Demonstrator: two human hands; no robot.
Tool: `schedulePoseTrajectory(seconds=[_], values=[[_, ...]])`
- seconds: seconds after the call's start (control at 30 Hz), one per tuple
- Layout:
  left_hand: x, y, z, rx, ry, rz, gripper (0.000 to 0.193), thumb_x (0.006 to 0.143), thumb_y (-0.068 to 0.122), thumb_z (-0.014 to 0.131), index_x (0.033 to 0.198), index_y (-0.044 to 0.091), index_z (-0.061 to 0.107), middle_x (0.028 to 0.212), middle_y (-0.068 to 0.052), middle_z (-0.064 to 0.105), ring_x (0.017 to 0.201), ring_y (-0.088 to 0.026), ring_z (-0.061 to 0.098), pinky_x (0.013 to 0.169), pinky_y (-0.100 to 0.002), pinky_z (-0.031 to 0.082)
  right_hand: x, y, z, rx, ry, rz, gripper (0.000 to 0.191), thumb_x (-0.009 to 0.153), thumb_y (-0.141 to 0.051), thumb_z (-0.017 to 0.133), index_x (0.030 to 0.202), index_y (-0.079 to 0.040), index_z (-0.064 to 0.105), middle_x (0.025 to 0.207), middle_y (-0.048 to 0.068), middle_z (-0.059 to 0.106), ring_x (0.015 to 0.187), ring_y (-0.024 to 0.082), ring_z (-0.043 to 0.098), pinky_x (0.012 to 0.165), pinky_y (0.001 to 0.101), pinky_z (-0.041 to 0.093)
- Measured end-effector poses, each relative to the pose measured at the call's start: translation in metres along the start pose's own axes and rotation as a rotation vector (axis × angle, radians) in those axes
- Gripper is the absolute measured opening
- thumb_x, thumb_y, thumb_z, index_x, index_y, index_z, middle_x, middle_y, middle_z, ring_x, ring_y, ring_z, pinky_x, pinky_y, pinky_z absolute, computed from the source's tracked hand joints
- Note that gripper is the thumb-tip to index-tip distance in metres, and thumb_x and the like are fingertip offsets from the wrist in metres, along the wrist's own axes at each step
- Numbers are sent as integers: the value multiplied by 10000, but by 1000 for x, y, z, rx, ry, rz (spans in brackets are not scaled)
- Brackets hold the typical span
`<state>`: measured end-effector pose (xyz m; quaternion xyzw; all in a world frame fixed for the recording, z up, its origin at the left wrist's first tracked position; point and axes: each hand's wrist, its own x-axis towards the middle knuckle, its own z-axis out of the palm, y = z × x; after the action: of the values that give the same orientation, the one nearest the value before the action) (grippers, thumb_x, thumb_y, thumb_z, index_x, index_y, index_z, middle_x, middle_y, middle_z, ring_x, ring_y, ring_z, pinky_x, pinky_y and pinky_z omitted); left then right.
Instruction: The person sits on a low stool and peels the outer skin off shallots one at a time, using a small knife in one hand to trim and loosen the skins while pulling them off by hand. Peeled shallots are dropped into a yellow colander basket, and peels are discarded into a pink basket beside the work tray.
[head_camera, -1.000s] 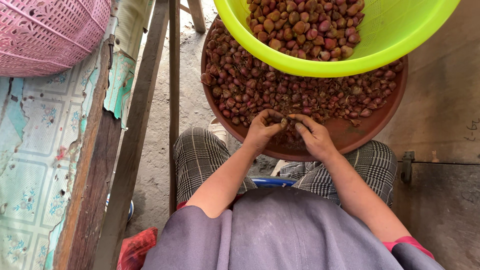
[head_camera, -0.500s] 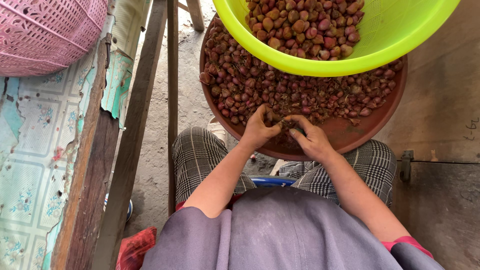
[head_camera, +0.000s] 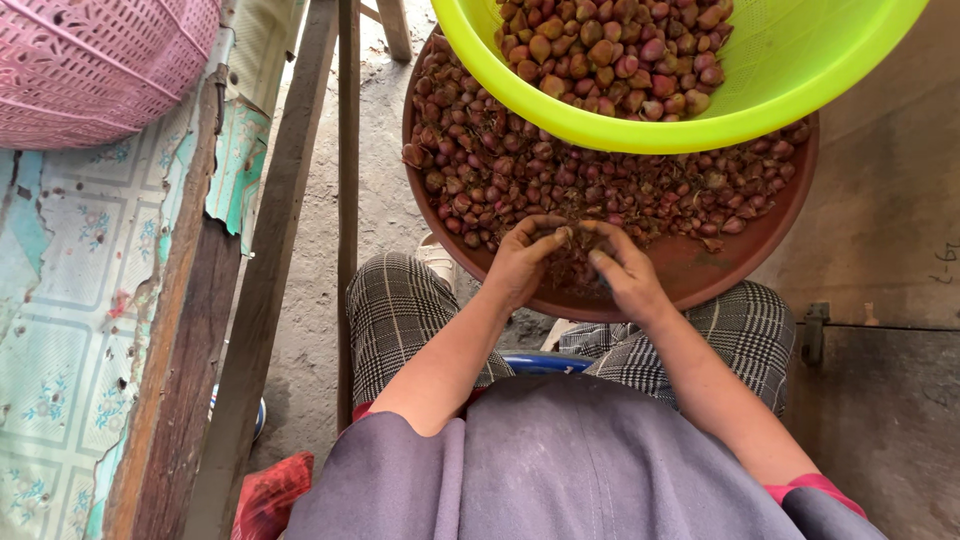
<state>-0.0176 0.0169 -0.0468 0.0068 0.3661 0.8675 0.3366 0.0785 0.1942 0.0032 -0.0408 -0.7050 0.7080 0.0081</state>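
A wide brown basin (head_camera: 700, 275) rests on my knees, heaped with small reddish shallots (head_camera: 520, 170) and loose skins. My left hand (head_camera: 520, 262) and my right hand (head_camera: 625, 270) meet over its near edge, fingertips pinched together on one small shallot (head_camera: 575, 233) between them. A lime-green bowl (head_camera: 800, 90) sits on the far part of the basin and holds several cleaner, peeled-looking shallots (head_camera: 610, 50).
A pink plastic basket (head_camera: 100, 65) stands at the top left on a worn table with a patterned covering (head_camera: 60, 330). Wooden posts (head_camera: 345, 180) run down beside my left knee. A blue stool edge (head_camera: 545, 362) shows under me, and a grey wall (head_camera: 890, 300) is on the right.
Both hands have stayed at the basin's near edge, fingers shifting slightly around the small shallot. The view has barely moved.
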Motion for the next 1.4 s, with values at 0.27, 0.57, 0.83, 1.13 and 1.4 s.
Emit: schedulePoseTrajectory(seconds=[0.27,0.57,0.83,1.13,1.4], values=[[-1,-7,-3,146,53,76,275,890,-41,766,1127,-5,631,1064,-90,720,995,-159,703,918,-293,584,-3,-21,15,-541,135,-88,338,1033,-166,553,1354,-88,626,1252,118,716,1129,185,691,948,298,534],[-3,-3,-1,180,39,64,286,870,-35,768,1131,-5,654,1052,-89,725,971,-155,708,906,-299,588,0,1,11,-323,176,35,332,1087,-185,504,1364,-94,663,1013,54,684,918,140,612,845,278,513],[-6,2,0,281,55,112,275,883,-27,772,1135,-9,663,1079,-79,730,974,-123,695,892,-267,571,0,1,4,-175,61,119,398,1041,-193,523,1414,-85,614,875,-9,605,800,94,559,748,258,492],[-9,13,9,220,76,108,254,872,-26,766,1093,0,645,1070,-84,743,962,-128,717,873,-263,596,-3,-13,7,-315,28,106,397,1021,-188,537,1402,-82,576,932,33,669,831,122,627,779,285,530],[-13,22,15,405,73,125,237,881,-9,770,1087,10,654,1052,-65,736,939,-108,698,833,-253,582,-2,-15,4,-480,24,178,432,1010,-204,543,1435,-140,590,974,71,729,874,147,679,823,299,543]])
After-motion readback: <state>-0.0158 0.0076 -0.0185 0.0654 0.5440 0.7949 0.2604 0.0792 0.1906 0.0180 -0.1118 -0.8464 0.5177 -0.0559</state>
